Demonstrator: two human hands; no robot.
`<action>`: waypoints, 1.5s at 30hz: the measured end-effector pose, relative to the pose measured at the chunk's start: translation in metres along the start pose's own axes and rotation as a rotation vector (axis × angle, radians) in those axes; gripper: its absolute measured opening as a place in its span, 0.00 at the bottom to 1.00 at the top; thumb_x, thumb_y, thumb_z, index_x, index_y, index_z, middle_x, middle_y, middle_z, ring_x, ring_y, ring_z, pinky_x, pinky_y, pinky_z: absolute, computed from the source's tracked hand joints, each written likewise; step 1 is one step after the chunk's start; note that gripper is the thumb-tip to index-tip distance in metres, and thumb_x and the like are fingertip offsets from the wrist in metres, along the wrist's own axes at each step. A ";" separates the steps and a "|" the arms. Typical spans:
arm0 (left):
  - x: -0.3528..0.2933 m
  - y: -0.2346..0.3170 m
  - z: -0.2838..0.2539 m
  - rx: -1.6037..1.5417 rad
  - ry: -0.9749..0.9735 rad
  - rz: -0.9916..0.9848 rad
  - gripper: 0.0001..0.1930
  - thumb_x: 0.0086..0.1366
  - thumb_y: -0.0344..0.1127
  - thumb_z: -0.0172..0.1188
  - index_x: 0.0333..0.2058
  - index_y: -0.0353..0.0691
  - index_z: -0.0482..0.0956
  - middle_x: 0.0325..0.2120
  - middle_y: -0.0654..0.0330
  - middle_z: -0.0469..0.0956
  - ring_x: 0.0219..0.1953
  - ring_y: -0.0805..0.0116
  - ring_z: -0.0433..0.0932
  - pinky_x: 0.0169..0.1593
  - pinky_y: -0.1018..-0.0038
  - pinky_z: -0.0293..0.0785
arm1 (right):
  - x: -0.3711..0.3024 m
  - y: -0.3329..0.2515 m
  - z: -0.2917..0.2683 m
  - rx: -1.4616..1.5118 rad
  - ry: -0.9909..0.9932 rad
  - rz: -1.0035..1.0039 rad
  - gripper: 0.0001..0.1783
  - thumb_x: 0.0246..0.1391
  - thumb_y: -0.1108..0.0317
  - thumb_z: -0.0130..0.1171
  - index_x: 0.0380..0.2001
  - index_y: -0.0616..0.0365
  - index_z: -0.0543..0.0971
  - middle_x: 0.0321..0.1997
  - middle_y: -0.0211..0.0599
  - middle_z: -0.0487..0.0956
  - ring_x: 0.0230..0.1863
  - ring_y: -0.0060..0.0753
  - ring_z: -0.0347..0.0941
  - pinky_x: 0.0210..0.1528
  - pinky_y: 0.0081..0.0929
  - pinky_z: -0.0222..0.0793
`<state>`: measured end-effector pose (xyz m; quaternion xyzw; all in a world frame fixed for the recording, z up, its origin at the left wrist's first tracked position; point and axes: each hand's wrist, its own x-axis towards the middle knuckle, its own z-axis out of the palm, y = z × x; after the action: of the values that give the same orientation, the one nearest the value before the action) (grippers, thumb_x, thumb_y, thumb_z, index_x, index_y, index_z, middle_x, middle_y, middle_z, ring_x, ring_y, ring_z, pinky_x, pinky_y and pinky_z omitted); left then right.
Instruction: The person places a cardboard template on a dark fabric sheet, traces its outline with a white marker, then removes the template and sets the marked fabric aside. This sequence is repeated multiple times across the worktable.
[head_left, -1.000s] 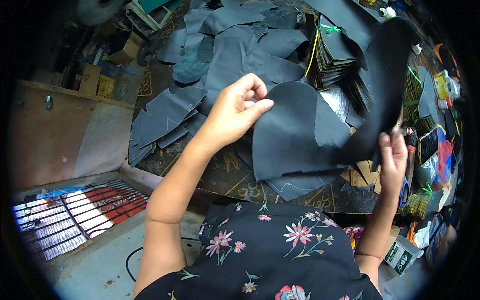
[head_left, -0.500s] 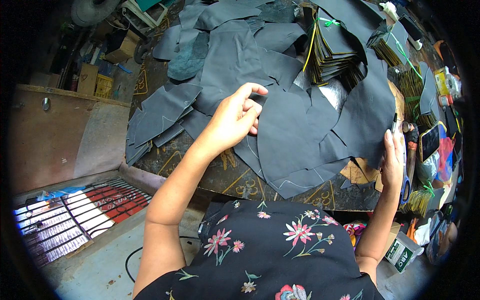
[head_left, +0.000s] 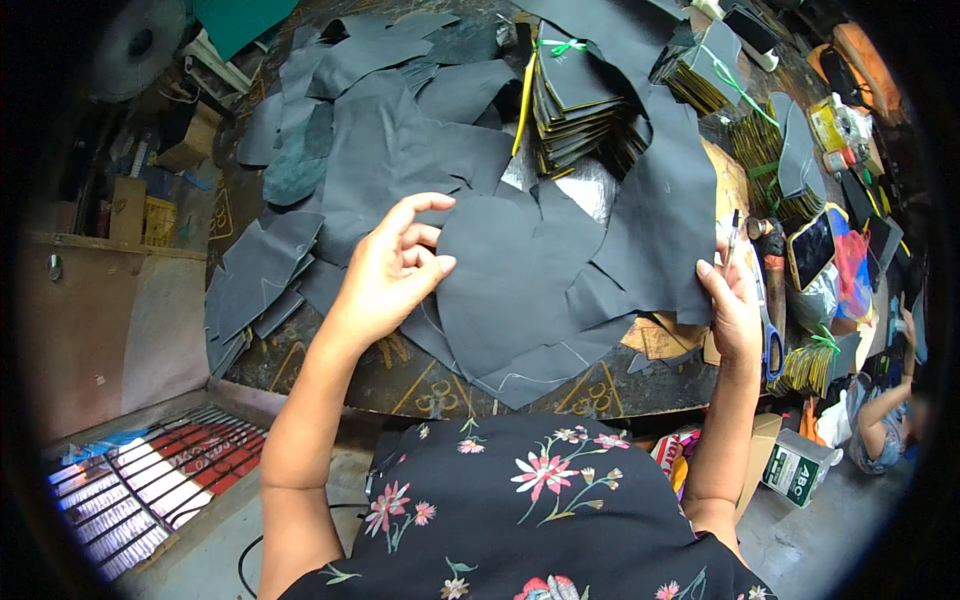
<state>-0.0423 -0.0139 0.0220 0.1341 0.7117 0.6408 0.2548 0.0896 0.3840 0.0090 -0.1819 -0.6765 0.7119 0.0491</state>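
Note:
My left hand (head_left: 392,272) hovers at the left edge of a rounded dark grey leather piece (head_left: 520,290). Its fingers curve apart, and nothing shows between them. In my right hand (head_left: 735,308) a slim pen (head_left: 732,236) stands tip up, held between the fingers beside the right edge of a large leather sheet (head_left: 655,215). Loose leather pieces overlap beneath and beyond, some with pale drawn lines. A smaller stack of cut pieces (head_left: 265,275) lies left of my left hand.
Bundles of yellow-edged pieces (head_left: 580,120) tied with green string stand at the back. To the right are a hammer (head_left: 773,260), blue-handled scissors (head_left: 771,345) and a phone (head_left: 811,248). Another person's arm (head_left: 885,405) shows at far right. The dark table's front edge (head_left: 440,408) runs before me.
The view has swung right, so the table appears further left and another person has come into sight. My left hand's fingers have spread apart more. My right hand still holds the pen.

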 end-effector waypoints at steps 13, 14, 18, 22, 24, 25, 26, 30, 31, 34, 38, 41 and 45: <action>-0.010 0.023 0.007 0.193 0.014 0.117 0.17 0.60 0.22 0.67 0.48 0.37 0.80 0.41 0.69 0.76 0.30 0.87 0.66 0.32 0.87 0.67 | -0.005 -0.012 0.009 -0.121 -0.006 -0.127 0.28 0.66 0.77 0.60 0.67 0.67 0.68 0.64 0.43 0.77 0.63 0.31 0.74 0.68 0.30 0.67; -0.015 0.034 0.006 0.156 -0.019 0.045 0.16 0.59 0.21 0.69 0.47 0.36 0.81 0.45 0.69 0.75 0.35 0.86 0.67 0.37 0.86 0.68 | -0.006 -0.016 0.009 -0.195 0.012 -0.203 0.28 0.66 0.78 0.60 0.67 0.67 0.69 0.64 0.42 0.77 0.64 0.31 0.74 0.68 0.31 0.66; -0.019 0.084 -0.006 0.011 -0.157 0.175 0.15 0.58 0.22 0.70 0.45 0.36 0.82 0.45 0.66 0.75 0.38 0.83 0.72 0.41 0.84 0.72 | -0.006 -0.057 -0.006 -0.103 0.010 -0.379 0.27 0.62 0.79 0.62 0.64 0.64 0.74 0.58 0.36 0.80 0.56 0.25 0.76 0.62 0.25 0.69; 0.002 0.120 -0.022 0.115 -0.042 0.424 0.14 0.63 0.22 0.65 0.47 0.38 0.82 0.43 0.69 0.78 0.30 0.86 0.67 0.35 0.86 0.69 | 0.019 -0.106 -0.011 0.005 0.119 -0.481 0.25 0.65 0.74 0.60 0.64 0.63 0.75 0.51 0.32 0.82 0.51 0.22 0.77 0.58 0.22 0.71; 0.025 0.129 -0.025 0.056 0.057 0.490 0.13 0.64 0.23 0.63 0.48 0.36 0.82 0.44 0.69 0.79 0.30 0.87 0.69 0.35 0.86 0.69 | 0.048 -0.128 -0.010 0.035 0.089 -0.578 0.24 0.66 0.73 0.60 0.65 0.63 0.74 0.54 0.35 0.82 0.53 0.25 0.78 0.59 0.24 0.72; 0.042 0.133 -0.029 0.008 0.060 0.575 0.15 0.65 0.22 0.62 0.50 0.35 0.82 0.46 0.67 0.80 0.34 0.87 0.74 0.38 0.85 0.72 | 0.065 -0.139 -0.010 0.043 0.115 -0.616 0.24 0.67 0.73 0.59 0.65 0.63 0.74 0.55 0.36 0.81 0.54 0.26 0.78 0.60 0.26 0.72; 0.061 0.138 -0.031 0.059 0.122 0.719 0.16 0.65 0.22 0.61 0.52 0.33 0.81 0.47 0.65 0.81 0.39 0.84 0.78 0.43 0.82 0.76 | 0.083 -0.148 -0.010 0.078 0.170 -0.625 0.24 0.68 0.73 0.59 0.65 0.63 0.74 0.57 0.37 0.81 0.55 0.28 0.79 0.61 0.27 0.72; 0.141 0.159 -0.058 0.100 0.129 0.913 0.21 0.69 0.28 0.64 0.60 0.36 0.78 0.57 0.57 0.79 0.54 0.72 0.79 0.55 0.73 0.77 | 0.164 -0.176 -0.021 0.084 0.143 -0.771 0.25 0.70 0.72 0.58 0.68 0.62 0.71 0.62 0.36 0.78 0.61 0.26 0.75 0.65 0.26 0.68; 0.166 0.176 -0.070 0.045 -0.079 0.920 0.30 0.69 0.32 0.65 0.68 0.48 0.70 0.61 0.50 0.74 0.62 0.63 0.74 0.63 0.69 0.71 | 0.187 -0.174 -0.024 0.070 0.152 -0.739 0.26 0.70 0.71 0.58 0.68 0.62 0.70 0.63 0.36 0.77 0.62 0.26 0.74 0.67 0.25 0.67; 0.181 0.162 -0.091 0.217 0.357 0.851 0.20 0.69 0.26 0.61 0.59 0.37 0.76 0.46 0.55 0.81 0.43 0.69 0.79 0.49 0.71 0.77 | 0.239 -0.146 -0.043 -0.071 0.184 -0.614 0.27 0.69 0.66 0.61 0.68 0.63 0.70 0.63 0.38 0.76 0.64 0.24 0.72 0.68 0.25 0.64; 0.151 0.129 -0.142 0.541 0.381 0.722 0.18 0.68 0.30 0.64 0.56 0.37 0.81 0.49 0.58 0.83 0.48 0.74 0.81 0.50 0.74 0.79 | 0.263 -0.092 -0.088 -0.555 0.210 -0.528 0.29 0.69 0.62 0.62 0.67 0.63 0.72 0.63 0.38 0.76 0.56 0.25 0.75 0.63 0.27 0.67; 0.121 0.098 -0.174 0.705 0.295 0.376 0.11 0.66 0.32 0.66 0.45 0.35 0.84 0.36 0.61 0.85 0.37 0.76 0.82 0.42 0.74 0.79 | 0.253 -0.074 -0.117 -0.511 0.215 -0.507 0.29 0.69 0.62 0.63 0.67 0.64 0.72 0.61 0.36 0.76 0.51 0.22 0.74 0.61 0.23 0.66; 0.095 0.064 -0.180 0.913 0.221 -0.052 0.14 0.64 0.41 0.71 0.30 0.33 0.86 0.21 0.64 0.81 0.22 0.77 0.78 0.28 0.75 0.74 | 0.226 -0.074 -0.117 -0.451 0.254 -0.618 0.25 0.70 0.65 0.61 0.66 0.57 0.73 0.45 0.28 0.79 0.42 0.14 0.70 0.43 0.14 0.62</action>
<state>-0.2267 -0.1078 0.0756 0.1458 0.9466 0.2663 0.1084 -0.0950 0.5721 0.0364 -0.0629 -0.8271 0.4693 0.3029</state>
